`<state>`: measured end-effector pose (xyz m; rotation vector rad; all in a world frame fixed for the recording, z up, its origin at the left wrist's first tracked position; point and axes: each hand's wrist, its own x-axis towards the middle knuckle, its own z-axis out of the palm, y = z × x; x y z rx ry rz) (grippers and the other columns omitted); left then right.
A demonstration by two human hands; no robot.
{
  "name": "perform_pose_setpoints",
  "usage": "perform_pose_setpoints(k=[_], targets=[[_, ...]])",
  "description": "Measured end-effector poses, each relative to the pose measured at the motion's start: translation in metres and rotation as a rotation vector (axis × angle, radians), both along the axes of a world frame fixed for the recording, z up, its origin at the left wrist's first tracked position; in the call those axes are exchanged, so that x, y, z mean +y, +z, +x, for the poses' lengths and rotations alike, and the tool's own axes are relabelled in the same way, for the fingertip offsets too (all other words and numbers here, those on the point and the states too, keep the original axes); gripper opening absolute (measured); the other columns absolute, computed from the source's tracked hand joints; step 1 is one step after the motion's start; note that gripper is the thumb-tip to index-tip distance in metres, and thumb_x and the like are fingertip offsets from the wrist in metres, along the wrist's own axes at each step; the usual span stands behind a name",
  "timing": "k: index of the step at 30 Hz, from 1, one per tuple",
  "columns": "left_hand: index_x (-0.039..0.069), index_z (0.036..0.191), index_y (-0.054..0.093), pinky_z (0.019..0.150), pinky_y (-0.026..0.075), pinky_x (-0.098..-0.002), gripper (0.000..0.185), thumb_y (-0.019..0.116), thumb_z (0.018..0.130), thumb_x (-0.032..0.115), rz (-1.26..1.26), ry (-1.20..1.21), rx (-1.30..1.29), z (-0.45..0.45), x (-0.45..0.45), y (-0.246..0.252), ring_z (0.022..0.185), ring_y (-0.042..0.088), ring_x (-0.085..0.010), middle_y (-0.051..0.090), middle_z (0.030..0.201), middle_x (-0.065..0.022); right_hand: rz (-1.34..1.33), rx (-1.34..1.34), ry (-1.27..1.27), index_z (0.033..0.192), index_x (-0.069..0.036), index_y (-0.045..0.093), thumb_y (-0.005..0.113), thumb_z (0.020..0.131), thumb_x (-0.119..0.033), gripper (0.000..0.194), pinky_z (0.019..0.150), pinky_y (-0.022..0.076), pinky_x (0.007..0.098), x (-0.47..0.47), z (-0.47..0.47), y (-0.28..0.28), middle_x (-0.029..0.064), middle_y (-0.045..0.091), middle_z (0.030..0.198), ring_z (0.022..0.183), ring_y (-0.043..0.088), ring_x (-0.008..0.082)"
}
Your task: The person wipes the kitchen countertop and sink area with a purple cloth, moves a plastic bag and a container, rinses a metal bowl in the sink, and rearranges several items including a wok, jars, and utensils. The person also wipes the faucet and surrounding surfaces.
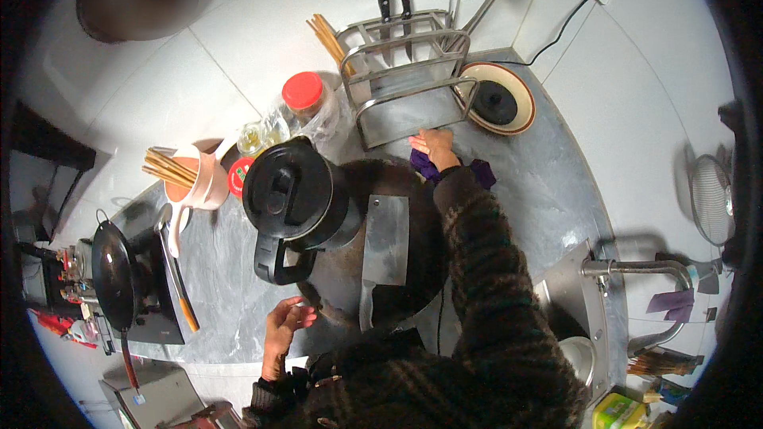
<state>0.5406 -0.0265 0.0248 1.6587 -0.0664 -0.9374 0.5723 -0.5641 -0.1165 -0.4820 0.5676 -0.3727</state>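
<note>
My right hand [438, 148] is pressed over a bunched purple cloth [484, 173] on the grey marbled countertop [220, 304], just in front of a metal knife rack [411, 92]. My left hand [288, 323] hovers near the counter's front edge with loosely curled fingers and nothing in it. Between my arms lies a round dark chopping board [426, 250]. A cleaver [386, 241] rests flat on it, handle towards me. A black-lidded electric kettle [289, 187] stands at the board's left, its handle just above my left hand.
Behind the kettle is a red-lidded jar [303, 90]. A cream bowl [524, 101] holds a black lid beside the rack. Left are a pink pot [210, 182] with chopsticks, tongs [182, 286] and a wok [113, 268] on a black hob. A sink with a faucet [638, 265] is right.
</note>
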Motion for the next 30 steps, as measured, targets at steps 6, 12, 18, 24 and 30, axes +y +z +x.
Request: perform_pose_setpoints(k=[6, 12, 18, 24, 30], targets=[[0.000, 0.122, 0.048, 0.074, 0.053, -0.0332, 0.030, 0.048, 0.096, 0.015, -0.093, -0.022, -0.071, 0.008, -0.003, -0.006, 0.085, 0.065, -0.0238, 0.063, 0.102, -0.0192, -0.770, 0.477, -0.225, 0.097, 0.008, 0.052, 0.056, 0.082, -0.005, 0.020, 0.057, 0.0578, 0.0360, 0.039, -0.023, 0.054, 0.0223, 0.060, 0.089, 0.072, 0.066, 0.0293], [0.005, 0.123, 0.048, 0.075, 0.053, -0.0353, 0.032, 0.051, 0.095, 0.021, -0.243, -0.028, -0.196, 0.022, -0.016, -0.010, 0.085, 0.065, -0.0241, 0.063, 0.104, -0.0162, -0.967, -0.226, 0.760, 0.109, 0.000, 0.058, 0.054, 0.091, -0.009, 0.021, 0.078, 0.0525, 0.0283, 0.174, -0.108, 0.179, 0.0113, 0.064, 0.101, 0.090, 0.064, 0.0176], [0.001, 0.121, 0.051, 0.076, 0.052, -0.0320, 0.031, 0.050, 0.096, 0.018, -0.248, -0.166, -0.076, 0.029, -0.011, -0.011, 0.086, 0.065, -0.0203, 0.064, 0.101, -0.0136, -1.294, -0.093, 0.543, 0.131, -0.001, 0.041, 0.069, 0.080, -0.023, 0.062, 0.092, 0.0441, 0.0330, 0.332, -0.096, 0.203, 0.0211, 0.056, 0.118, 0.107, 0.056, 0.0224], [0.000, 0.116, 0.053, 0.074, 0.054, -0.0323, 0.028, 0.049, 0.096, 0.020, -0.275, -0.175, -0.097, 0.035, 0.008, 0.001, 0.084, 0.065, -0.0219, 0.064, 0.099, -0.0150, -1.006, -0.079, 0.424, 0.098, -0.002, 0.055, 0.074, 0.074, -0.019, 0.035, 0.068, 0.0439, 0.0295, 0.352, -0.059, 0.210, 0.0001, 0.055, 0.080, 0.076, 0.050, 0.0113], [0.000, 0.116, 0.053, 0.073, 0.053, -0.0314, 0.029, 0.052, 0.095, 0.021, -0.312, -0.103, -0.091, 0.043, 0.023, -0.002, 0.082, 0.065, -0.0216, 0.064, 0.096, -0.0142, -0.744, 0.127, 0.503, 0.088, -0.008, 0.059, 0.075, 0.076, -0.020, 0.023, 0.056, 0.0406, 0.0206, 0.331, -0.109, 0.235, -0.0037, 0.055, 0.079, 0.069, 0.051, 0.0062]])
